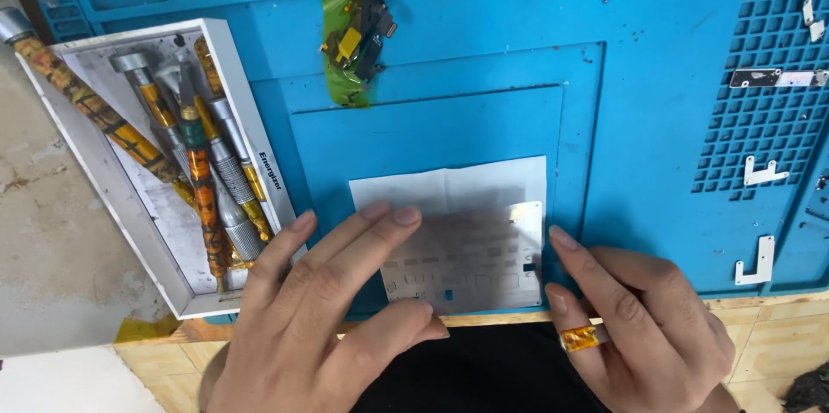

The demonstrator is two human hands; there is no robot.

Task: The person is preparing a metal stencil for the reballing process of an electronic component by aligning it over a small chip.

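A thin metal stencil sheet [484, 253] with small cut-outs lies on a white paper [449, 184] at the near edge of the blue work mat [656, 119]. My left hand [319, 309] rests flat on the stencil's left part, fingers spread, thumb along its near edge. At the stencil's right edge, my right hand [643, 318] touches it with its fingertips. A small tool with an orange-taped handle [579, 338] is tucked between the right hand's fingers.
A white tray [112, 206] of taped-handle screwdrivers [207, 180] sits at the left, half off the mat. A strip of green tape with small parts [350, 33] lies at the far middle. Small metal brackets [764, 173] rest on the mat's right grid.
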